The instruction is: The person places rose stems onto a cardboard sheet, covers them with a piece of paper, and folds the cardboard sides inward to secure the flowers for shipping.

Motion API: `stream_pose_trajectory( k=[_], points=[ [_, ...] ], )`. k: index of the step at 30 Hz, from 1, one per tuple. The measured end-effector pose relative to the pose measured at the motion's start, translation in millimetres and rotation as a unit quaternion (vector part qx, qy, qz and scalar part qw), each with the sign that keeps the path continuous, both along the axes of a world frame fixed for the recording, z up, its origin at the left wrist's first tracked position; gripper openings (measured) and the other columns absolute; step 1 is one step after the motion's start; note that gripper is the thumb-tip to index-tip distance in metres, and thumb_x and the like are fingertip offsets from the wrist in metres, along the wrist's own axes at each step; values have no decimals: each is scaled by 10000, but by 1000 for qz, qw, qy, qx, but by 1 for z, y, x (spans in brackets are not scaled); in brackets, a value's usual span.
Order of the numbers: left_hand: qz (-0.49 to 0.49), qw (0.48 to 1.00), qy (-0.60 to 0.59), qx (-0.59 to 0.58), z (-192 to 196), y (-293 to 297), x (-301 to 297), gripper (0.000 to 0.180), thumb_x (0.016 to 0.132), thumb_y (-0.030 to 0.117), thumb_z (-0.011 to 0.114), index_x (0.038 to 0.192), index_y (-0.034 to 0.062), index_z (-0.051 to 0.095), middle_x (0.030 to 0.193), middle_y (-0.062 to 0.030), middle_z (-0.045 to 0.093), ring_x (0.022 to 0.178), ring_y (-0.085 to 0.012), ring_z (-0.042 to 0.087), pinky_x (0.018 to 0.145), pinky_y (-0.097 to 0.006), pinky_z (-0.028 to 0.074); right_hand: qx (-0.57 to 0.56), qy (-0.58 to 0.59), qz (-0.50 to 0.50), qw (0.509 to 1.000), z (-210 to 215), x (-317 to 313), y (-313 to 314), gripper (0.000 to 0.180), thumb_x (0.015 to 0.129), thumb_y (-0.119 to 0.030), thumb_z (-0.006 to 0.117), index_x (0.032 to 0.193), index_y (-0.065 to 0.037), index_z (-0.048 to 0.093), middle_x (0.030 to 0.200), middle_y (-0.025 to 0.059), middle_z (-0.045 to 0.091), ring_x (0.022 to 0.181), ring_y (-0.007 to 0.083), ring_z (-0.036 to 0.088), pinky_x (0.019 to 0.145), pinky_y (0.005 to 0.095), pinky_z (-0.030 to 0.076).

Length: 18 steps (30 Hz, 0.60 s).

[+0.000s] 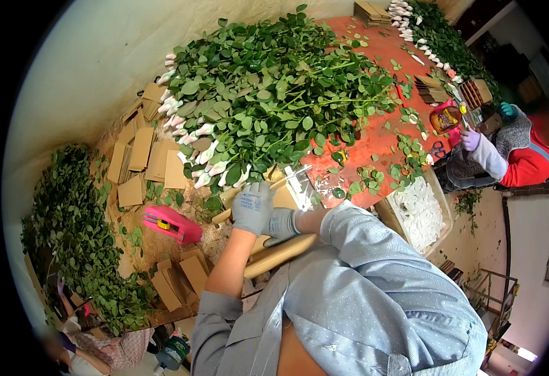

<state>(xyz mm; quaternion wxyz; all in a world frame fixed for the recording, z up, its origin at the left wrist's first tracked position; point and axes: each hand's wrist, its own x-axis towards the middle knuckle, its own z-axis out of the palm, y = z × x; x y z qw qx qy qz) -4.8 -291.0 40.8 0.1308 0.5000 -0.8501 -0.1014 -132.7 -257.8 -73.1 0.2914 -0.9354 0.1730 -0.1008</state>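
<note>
Head view — angled up to mid-frame with the left hand (pixel 254 208), grey-gloved, back uppermost, partly covering the right hand (pixel 282 224). Can't tell pinching from spreading, with fingertips unclear. Just above the left hand — white-wrapped rose heads (pixel 209 152); just above the right, tan cardboard (pixel 284 198).

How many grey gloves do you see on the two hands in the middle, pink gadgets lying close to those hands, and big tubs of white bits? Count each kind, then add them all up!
Grey gloves: 2, one on the left hand and one on the right hand
Pink gadget: 1
Tub of white bits: 1
Total: 4
</note>
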Motion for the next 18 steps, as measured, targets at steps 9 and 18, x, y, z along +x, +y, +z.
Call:
stream_pose_trajectory(
  k=[9, 18],
  points=[
    [89, 992, -80, 27, 8, 19, 64, 176, 875, 142, 646, 1027, 58, 674, 926, -187, 697, 905, -377, 683, 800, -500, 540, -145, 12, 21, 989, -8, 8, -2, 731, 921, -548, 605, 1486, -92, 514, 1614, 215, 383, 1491, 393, 360, 1216, 511, 267],
    [64, 993, 5, -95, 55, 34, 67, 421, 845, 221, 719, 1211, 21, 661, 1169, -193, 687, 1084, -382, 646, 947, -480, 502, -134, 28, 37, 990, 2, 6, -6, 730, 927, -537, 609, 1494, -91, 495, 1601, 215, 392, 1497, 398, 348, 1209, 519, 280]
  ],
)
